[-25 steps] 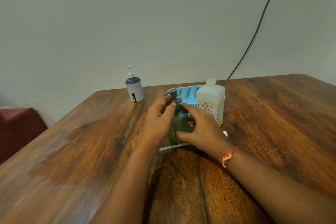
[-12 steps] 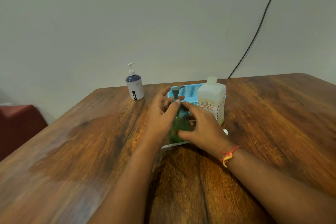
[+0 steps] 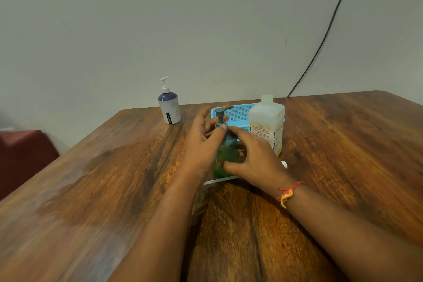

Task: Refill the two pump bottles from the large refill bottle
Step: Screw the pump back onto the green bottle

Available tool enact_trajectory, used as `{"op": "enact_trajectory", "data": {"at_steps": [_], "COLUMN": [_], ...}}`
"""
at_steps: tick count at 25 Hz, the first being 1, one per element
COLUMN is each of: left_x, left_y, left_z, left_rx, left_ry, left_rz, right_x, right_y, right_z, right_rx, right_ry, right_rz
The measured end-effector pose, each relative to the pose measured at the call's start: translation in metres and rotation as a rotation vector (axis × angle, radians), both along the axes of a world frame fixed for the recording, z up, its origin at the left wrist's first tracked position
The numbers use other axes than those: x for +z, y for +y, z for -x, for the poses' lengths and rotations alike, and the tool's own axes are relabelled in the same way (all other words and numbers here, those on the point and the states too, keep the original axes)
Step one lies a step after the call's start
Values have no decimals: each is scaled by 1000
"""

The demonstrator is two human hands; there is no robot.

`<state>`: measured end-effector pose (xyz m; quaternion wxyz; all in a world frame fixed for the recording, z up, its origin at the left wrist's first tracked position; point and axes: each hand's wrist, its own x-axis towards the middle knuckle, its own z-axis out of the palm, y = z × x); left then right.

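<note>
A green pump bottle [image 3: 225, 155] is seen upright at frame centre on the wooden surface [image 3: 91, 190], its grey pump head [image 3: 222, 111] raised above the collar. The left hand [image 3: 202, 144] is curled around the bottle's left side, fingertips [image 3: 222, 128] pressed at the pump neck. The right hand [image 3: 254, 160] is wrapped on the body from the right, thumb low across the front — both hands are closed on the same bottle. A red-and-yellow thread [image 3: 287, 193] is tied at the right wrist.

Just right of centre the large refill bottle [image 3: 266, 123] stands capped, touching or just beside a blue mesh basket [image 3: 239, 113] behind it. A white-and-navy pump bottle [image 3: 169, 104] stands apart, upper left of centre, near the surface's far edge. A white edge [image 3: 212, 182] shows under the green bottle — its nature cannot be told. A black cable [image 3: 320, 41] runs down the wall at upper right.
</note>
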<state>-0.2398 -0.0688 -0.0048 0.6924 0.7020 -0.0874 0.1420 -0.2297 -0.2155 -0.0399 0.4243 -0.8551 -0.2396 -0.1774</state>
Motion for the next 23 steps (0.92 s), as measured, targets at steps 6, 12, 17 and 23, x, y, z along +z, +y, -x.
{"op": "enact_trajectory", "data": {"at_steps": [6,12,17,23], "left_x": [-4,-1,-4,-15], "left_y": [3,9,5,11], "left_z": [-4,-2,-1,3], "left_rx": [64,-86,-49,-57], "left_ry": [-32,31,18,-56], "left_rz": [36,73,74,-72], "right_x": [0,1,1,-2], "right_y": [0,0,-1,-2], "right_z": [-1,-1,-2,-2], "right_rx": [-1,-3,21,18], "right_ry": [-12,44,59,55], "right_rz": [-22,-44,-33,-23]}}
